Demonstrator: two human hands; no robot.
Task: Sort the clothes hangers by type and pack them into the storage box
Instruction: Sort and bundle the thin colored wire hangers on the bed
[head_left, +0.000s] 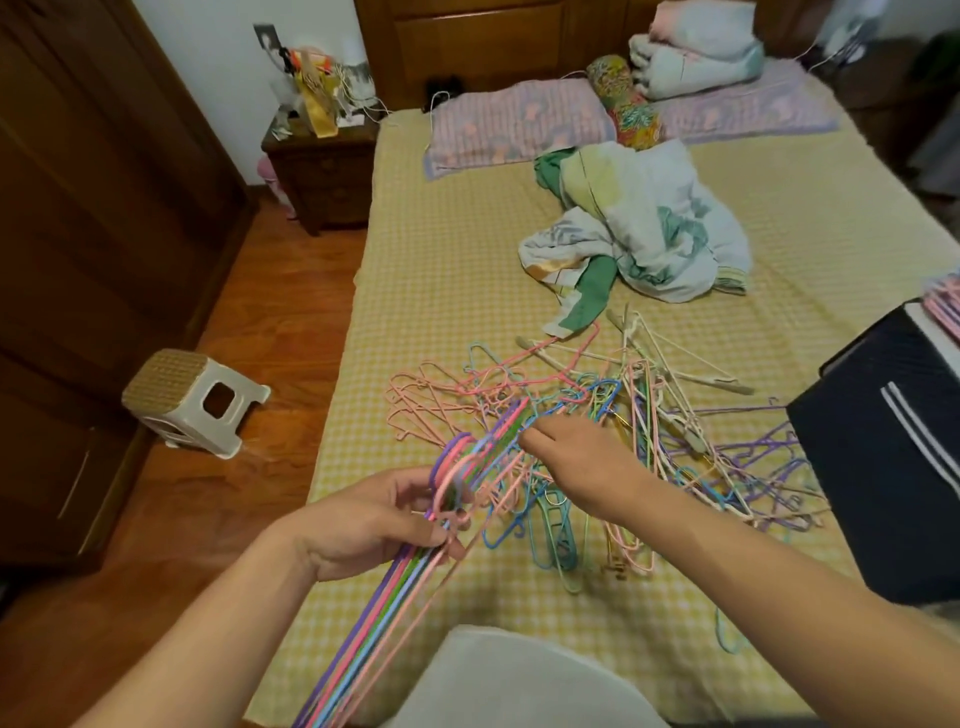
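Nearest the lens, at the bottom edge: a pale rounded chair back (519, 680), blurred, in front of the bed.

Beyond it, a wide bed (447, 270) under a yellow checked cover, taking up most of the view. At the right edge, on the bed, a dark navy storage box (883, 467) with white stripes down its side; pink hangers (948, 306) showing at its top, half cut off by the frame. Near mid-bed, a crumpled heap of pale green and white bedding (654, 234); behind it two lilac pillows (519, 127) and a folded quilt (696, 62) against the wooden headboard. On the floor to the left, a white plastic stool (192, 405) with a woven top, and a dark nightstand (322, 171) by the wall.

Between bedding and hands, a tangled pile of thin wire hangers (675, 431), pink, blue, purple, green and white, lying on the cover just beside the box.

Left hand (363, 525) curled round a gathered bundle of hangers (415, 566), hooks together, long bars slanting down toward the lower left. Right hand (582, 462) reaching into the pile, back upward, fingertips hidden among the wires; grip not possible to tell.
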